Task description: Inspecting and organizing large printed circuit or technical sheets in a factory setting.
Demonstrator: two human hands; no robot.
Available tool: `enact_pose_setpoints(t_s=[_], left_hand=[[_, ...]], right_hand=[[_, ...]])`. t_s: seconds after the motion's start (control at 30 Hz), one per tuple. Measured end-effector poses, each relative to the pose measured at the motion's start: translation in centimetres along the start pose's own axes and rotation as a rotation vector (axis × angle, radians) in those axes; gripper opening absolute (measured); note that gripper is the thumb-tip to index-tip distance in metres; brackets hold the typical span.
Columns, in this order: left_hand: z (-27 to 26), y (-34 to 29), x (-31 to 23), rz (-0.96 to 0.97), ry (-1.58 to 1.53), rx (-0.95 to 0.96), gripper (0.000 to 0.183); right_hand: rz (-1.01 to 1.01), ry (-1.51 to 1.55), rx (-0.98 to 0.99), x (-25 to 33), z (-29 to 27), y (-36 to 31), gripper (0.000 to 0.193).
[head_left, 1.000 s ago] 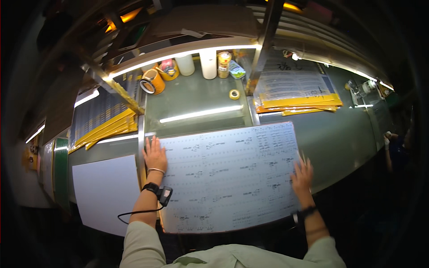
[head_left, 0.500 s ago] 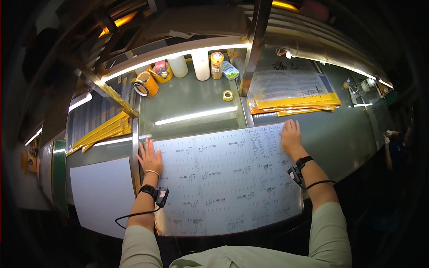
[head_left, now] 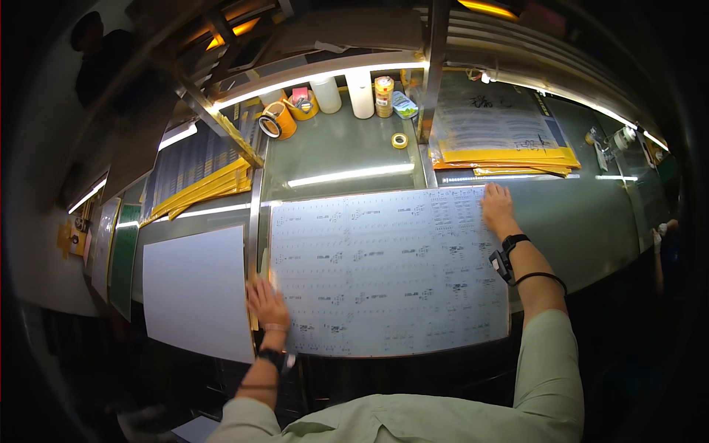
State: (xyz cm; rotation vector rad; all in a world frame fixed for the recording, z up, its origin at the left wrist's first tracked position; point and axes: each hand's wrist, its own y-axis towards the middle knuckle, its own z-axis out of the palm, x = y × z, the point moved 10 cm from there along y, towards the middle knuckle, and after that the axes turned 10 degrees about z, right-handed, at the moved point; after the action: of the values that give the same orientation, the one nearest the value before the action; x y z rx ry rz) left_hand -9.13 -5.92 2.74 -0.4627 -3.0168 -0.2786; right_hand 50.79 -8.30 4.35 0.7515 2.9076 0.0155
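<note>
A large white panel (head_left: pixel 377 273) printed with rows of small dark marks lies flat on the green-grey table before me. My left hand (head_left: pixel 267 304) is at the panel's left edge, with its fingers stretched out and slightly blurred. At the far right corner rests my right hand (head_left: pixel 499 209), its fingers laid out along the panel's edge. Neither hand grips anything that I can see. To the left lies a plain white panel (head_left: pixel 193 288), a narrow gap away from the printed one.
Stacks of yellow-edged clear films lie at the left (head_left: pixel 199 181) and the back right (head_left: pixel 502 140). Tape rolls (head_left: pixel 278 120), a small yellow tape roll (head_left: pixel 399 140) and white bottles (head_left: pixel 360 94) stand at the back. A metal post (head_left: pixel 433 81) rises behind the panel.
My left hand has slid down the panel's left edge toward me. My right hand stays at the far right corner. The whole view has shifted, and a person now shows at the upper left.
</note>
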Motion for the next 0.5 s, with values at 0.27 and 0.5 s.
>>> enact_pose_setpoints(t_s=[0.27,0.5], left_hand=[[-3.6,-17.2,4.3,-0.596,-0.158,-0.115,0.041],[7.9,-20.0,3.8,-1.143,-1.713,-0.249,0.023]], right_hand=[[-0.051,0.116,-0.207,-0.4,-0.8,-1.1,0.04],[0.109,0.196,-0.138,-2.6,0.0,-8.3,0.051]])
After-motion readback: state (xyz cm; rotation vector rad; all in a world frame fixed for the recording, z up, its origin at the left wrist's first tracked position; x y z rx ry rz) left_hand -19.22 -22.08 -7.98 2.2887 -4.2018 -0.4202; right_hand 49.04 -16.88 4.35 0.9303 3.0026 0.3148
